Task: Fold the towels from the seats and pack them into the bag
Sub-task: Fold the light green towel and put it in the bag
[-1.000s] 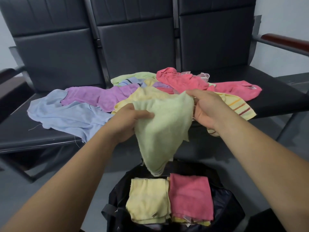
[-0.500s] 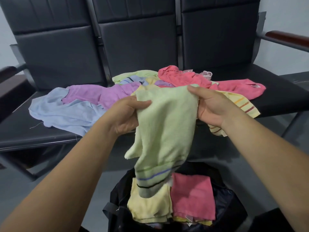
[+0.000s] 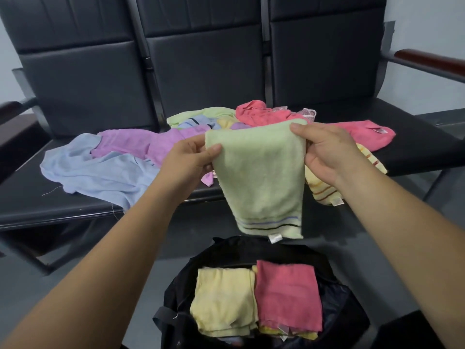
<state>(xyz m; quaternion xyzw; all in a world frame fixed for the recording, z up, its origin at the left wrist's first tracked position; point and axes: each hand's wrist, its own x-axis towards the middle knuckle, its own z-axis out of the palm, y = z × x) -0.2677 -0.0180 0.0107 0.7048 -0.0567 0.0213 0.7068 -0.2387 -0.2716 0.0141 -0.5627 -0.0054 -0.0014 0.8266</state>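
A light green towel (image 3: 261, 177) with dark stripes near its lower hem hangs in the air in front of the seats. My left hand (image 3: 187, 159) pinches its top left corner and my right hand (image 3: 324, 152) pinches its top right corner. Below it stands an open black bag (image 3: 226, 250) holding a folded yellow towel (image 3: 224, 303) and a folded pink towel (image 3: 286, 298). On the black seats (image 3: 37, 207) lie loose towels: a light blue one (image 3: 100, 170), a purple one (image 3: 136, 144), pink ones (image 3: 364, 133) and a striped yellow one (image 3: 324, 190).
The seats form a row of three black chairs with high backs (image 3: 201, 71). A wooden armrest (image 3: 427, 61) juts out at the right and another armrest (image 3: 12, 109) at the left. Grey floor (image 3: 188, 243) lies between seat edge and bag.
The green towel has been spread out flat between my hands and lifted, so its striped hem now hangs straight above the bag instead of drooping into it.
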